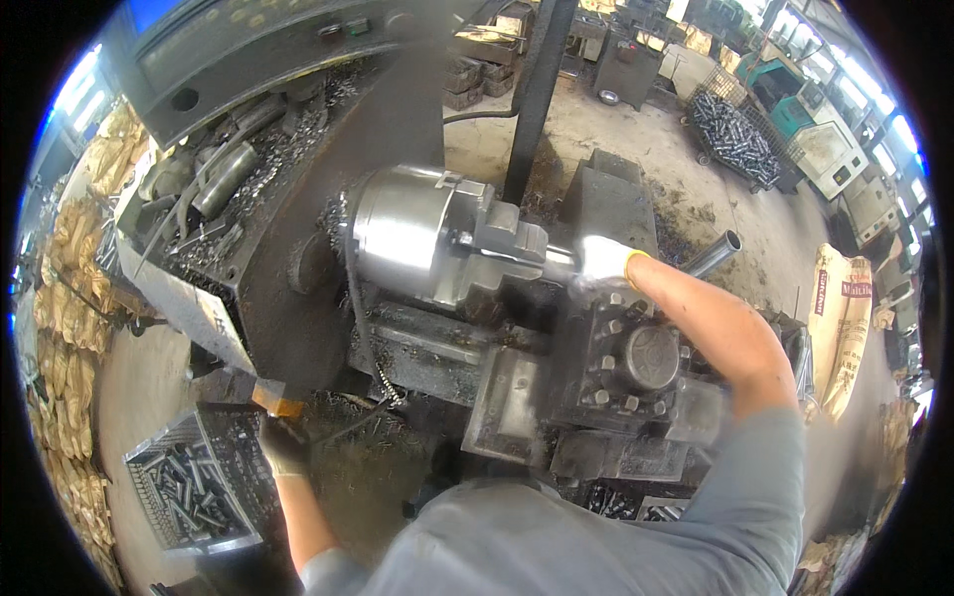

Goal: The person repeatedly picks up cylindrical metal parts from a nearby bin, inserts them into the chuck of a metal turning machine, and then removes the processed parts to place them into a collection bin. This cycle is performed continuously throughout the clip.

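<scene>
Leftward from the fingers of the right hand (602, 263), curled round its end, ran the steel bar (560, 261) — likely stiff, weighty, slick, best held there — the left hand's (285, 446) fingers I couldn't make out

Metal workpiece (559, 262), right of chuck (402, 226): both ends hidden. Left hand (284, 445), below-left of chuck: fingers indistinct.

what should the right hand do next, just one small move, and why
Probably hold the metal part steady: the right hand appears to grasp its outer end, while its inner end meets the jaws of the chuck, and how firmly they clamp it can't be told.
</scene>
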